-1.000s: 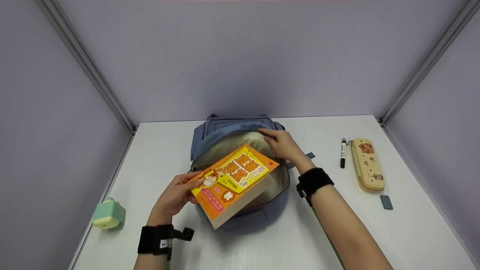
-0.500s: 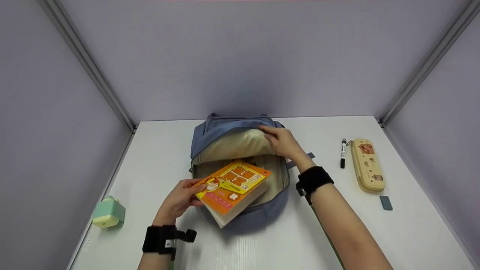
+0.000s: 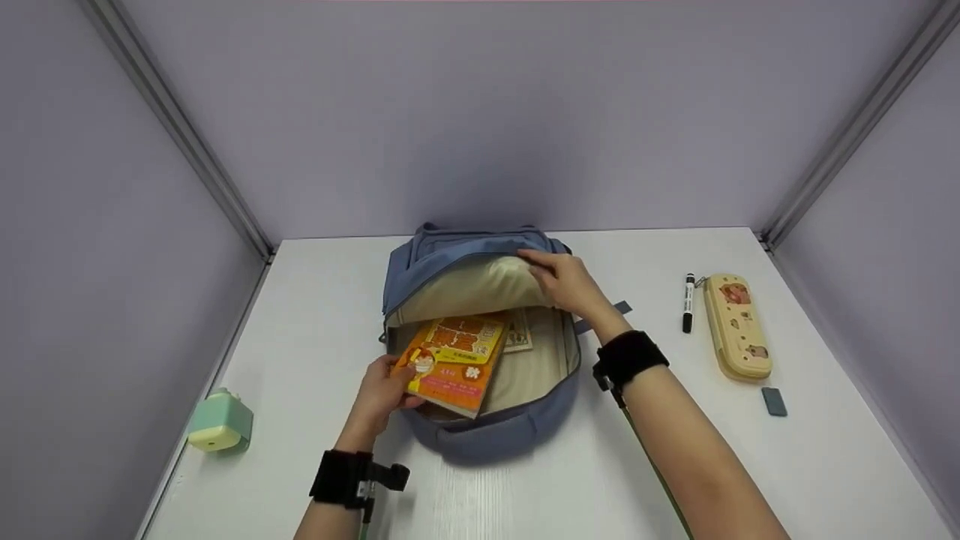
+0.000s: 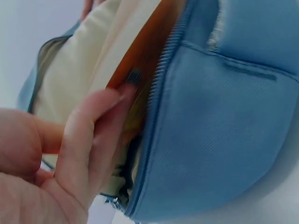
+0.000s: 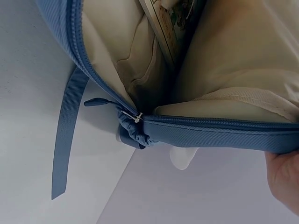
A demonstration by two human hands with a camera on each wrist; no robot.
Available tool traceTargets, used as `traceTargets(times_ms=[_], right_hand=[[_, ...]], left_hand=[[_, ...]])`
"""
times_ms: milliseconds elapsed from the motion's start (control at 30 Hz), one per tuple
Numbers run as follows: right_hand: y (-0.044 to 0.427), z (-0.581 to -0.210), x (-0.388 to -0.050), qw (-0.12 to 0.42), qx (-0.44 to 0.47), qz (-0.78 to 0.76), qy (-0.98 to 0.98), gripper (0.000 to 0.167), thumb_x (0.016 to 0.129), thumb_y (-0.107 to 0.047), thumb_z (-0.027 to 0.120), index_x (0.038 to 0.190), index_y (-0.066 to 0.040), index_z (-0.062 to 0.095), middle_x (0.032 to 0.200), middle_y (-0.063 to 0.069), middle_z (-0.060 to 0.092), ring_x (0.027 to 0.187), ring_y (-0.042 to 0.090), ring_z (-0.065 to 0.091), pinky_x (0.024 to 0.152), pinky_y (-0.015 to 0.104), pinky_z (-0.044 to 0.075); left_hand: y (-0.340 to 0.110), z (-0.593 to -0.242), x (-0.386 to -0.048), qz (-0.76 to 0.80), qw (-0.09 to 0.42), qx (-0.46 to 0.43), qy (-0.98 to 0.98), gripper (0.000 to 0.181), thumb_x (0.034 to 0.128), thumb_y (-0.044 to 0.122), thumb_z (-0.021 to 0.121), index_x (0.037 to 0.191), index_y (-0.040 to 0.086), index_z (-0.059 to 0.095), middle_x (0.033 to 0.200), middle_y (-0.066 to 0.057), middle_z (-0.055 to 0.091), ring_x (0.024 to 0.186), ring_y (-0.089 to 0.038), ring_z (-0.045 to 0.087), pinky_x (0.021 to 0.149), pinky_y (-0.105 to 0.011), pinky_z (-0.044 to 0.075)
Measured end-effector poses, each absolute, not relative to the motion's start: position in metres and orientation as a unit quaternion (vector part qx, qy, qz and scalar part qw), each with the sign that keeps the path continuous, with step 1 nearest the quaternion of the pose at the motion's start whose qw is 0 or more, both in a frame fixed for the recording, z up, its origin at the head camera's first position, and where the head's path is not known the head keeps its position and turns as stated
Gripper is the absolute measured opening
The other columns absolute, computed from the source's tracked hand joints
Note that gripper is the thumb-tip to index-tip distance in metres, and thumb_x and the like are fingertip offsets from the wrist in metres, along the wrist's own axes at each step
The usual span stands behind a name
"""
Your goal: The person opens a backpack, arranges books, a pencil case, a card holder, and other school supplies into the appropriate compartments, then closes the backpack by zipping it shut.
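A blue backpack (image 3: 487, 442) lies on the white table with its main compartment unzipped and its beige lining showing. My left hand (image 3: 384, 390) grips the left edge of a thick orange and yellow book (image 3: 454, 375), which is tilted inside the opening. In the left wrist view, fingers (image 4: 79, 140) hold the book beside the zipper. My right hand (image 3: 566, 283) pinches the rim of the raised flap (image 3: 465, 289); in the right wrist view part of that hand (image 5: 285, 179) shows at the flap's edge. Another book (image 3: 519, 332) lies deeper inside, partly hidden.
At the right are a black and white marker (image 3: 688, 304), a yellow pencil case (image 3: 739, 326) and a small dark grey-green block (image 3: 774, 402). A green and yellow container-like object (image 3: 220, 421) stands at the left. A blue strap (image 3: 604, 317) sticks out from the bag's right side.
My left hand has moved slightly right, and the orange book has gone down into the backpack and turned. The flap stands higher over the opening, with my right hand still at its rim.
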State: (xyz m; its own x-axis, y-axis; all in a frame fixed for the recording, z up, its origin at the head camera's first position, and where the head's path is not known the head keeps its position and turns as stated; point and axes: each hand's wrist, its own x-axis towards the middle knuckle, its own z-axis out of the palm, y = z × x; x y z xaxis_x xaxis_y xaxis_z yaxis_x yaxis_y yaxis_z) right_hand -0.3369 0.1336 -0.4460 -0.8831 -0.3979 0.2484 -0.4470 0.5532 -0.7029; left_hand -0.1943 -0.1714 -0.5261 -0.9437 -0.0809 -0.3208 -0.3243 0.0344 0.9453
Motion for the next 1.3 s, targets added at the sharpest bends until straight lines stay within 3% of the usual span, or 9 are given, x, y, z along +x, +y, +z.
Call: traceTargets(times_ms=[133,233,433,600,700,900,1100,1200,1300], right_hand=[[0.133,-0.447,-0.336,0.033,0.241,0.41,-0.879,0.035,0.102,-0.016,0.055,0.137,-0.018,0.06,0.135,0.008,0.058,0.105,0.027,0.061,0.089,0.042,0.046],[0.133,-0.448,-0.336,0.032,0.244,0.41,-0.878,0.035,0.102,-0.018,0.056,0.137,-0.018,0.06,0.135,0.007,0.058,0.112,0.026,0.06,0.092,0.041,0.046],[0.133,-0.447,-0.336,0.039,0.244,0.411,-0.878,0.035,0.102,-0.017,0.056,0.136,-0.018,0.061,0.135,0.008,0.059,0.12,0.027,0.057,0.097,0.042,0.045],[0.133,-0.447,-0.336,0.04,0.251,0.407,-0.877,0.034,0.101,-0.016,0.056,0.136,-0.015,0.061,0.133,0.01,0.059,0.11,0.026,0.061,0.093,0.042,0.046],[0.134,-0.447,-0.336,0.042,0.253,0.407,-0.877,0.034,0.101,-0.015,0.056,0.135,-0.015,0.061,0.133,0.01,0.06,0.103,0.026,0.062,0.09,0.042,0.047],[0.134,-0.447,-0.335,0.051,0.257,0.409,-0.874,0.034,0.101,-0.016,0.057,0.134,-0.015,0.062,0.133,0.01,0.06,0.112,0.028,0.061,0.094,0.042,0.047],[0.135,-0.448,-0.334,0.064,0.267,0.411,-0.869,0.033,0.1,-0.015,0.058,0.133,-0.014,0.063,0.131,0.009,0.061,0.117,0.029,0.059,0.097,0.043,0.046],[0.135,-0.449,-0.333,0.064,0.268,0.415,-0.867,0.033,0.101,-0.015,0.057,0.133,-0.013,0.063,0.131,0.01,0.061,0.116,0.028,0.06,0.095,0.043,0.047],[0.135,-0.449,-0.332,0.059,0.266,0.416,-0.868,0.033,0.101,-0.016,0.057,0.134,-0.014,0.063,0.132,0.009,0.061,0.115,0.027,0.06,0.094,0.043,0.047]], left_hand=[[-0.163,-0.528,-0.192,0.627,0.09,-0.121,0.764,0.027,0.102,0.015,0.051,0.114,-0.009,0.05,0.074,-0.013,0.061,0.051,-0.014,0.058,0.048,-0.026,0.05],[-0.161,-0.528,-0.189,0.591,0.109,-0.1,0.793,0.022,0.1002,0.013,0.055,0.101,-0.008,0.057,0.063,-0.01,0.059,0.047,-0.012,0.052,0.046,-0.025,0.043],[-0.163,-0.524,-0.188,0.651,0.136,-0.101,0.74,0.029,0.0985,0.002,0.054,0.119,-0.019,0.053,0.09,-0.022,0.063,0.064,-0.018,0.066,0.061,-0.028,0.056],[-0.159,-0.525,-0.19,0.698,0.132,-0.113,0.695,0.034,0.0972,-0.003,0.051,0.126,-0.021,0.047,0.104,-0.028,0.06,0.075,-0.023,0.069,0.069,-0.03,0.057],[-0.154,-0.525,-0.191,0.7,0.134,-0.118,0.692,0.036,0.0967,-0.003,0.051,0.127,-0.02,0.045,0.103,-0.027,0.059,0.076,-0.023,0.069,0.069,-0.03,0.057],[-0.141,-0.522,-0.201,0.709,0.133,-0.137,0.679,0.034,0.0975,-0.003,0.051,0.125,-0.021,0.045,0.105,-0.029,0.06,0.076,-0.02,0.069,0.074,-0.031,0.056],[-0.133,-0.532,-0.217,0.713,0.055,-0.153,0.682,0.025,0.0946,-0.005,0.054,0.115,-0.019,0.05,0.092,-0.025,0.065,0.072,-0.021,0.07,0.07,-0.032,0.056],[-0.132,-0.534,-0.22,0.64,0.026,-0.125,0.757,0.025,0.0937,0.002,0.061,0.113,-0.014,0.055,0.093,-0.02,0.066,0.079,-0.022,0.068,0.073,-0.034,0.054],[-0.132,-0.536,-0.216,0.53,0.022,-0.068,0.845,0.023,0.0936,0.007,0.064,0.108,-0.01,0.061,0.087,-0.014,0.062,0.075,-0.022,0.059,0.066,-0.034,0.047]])
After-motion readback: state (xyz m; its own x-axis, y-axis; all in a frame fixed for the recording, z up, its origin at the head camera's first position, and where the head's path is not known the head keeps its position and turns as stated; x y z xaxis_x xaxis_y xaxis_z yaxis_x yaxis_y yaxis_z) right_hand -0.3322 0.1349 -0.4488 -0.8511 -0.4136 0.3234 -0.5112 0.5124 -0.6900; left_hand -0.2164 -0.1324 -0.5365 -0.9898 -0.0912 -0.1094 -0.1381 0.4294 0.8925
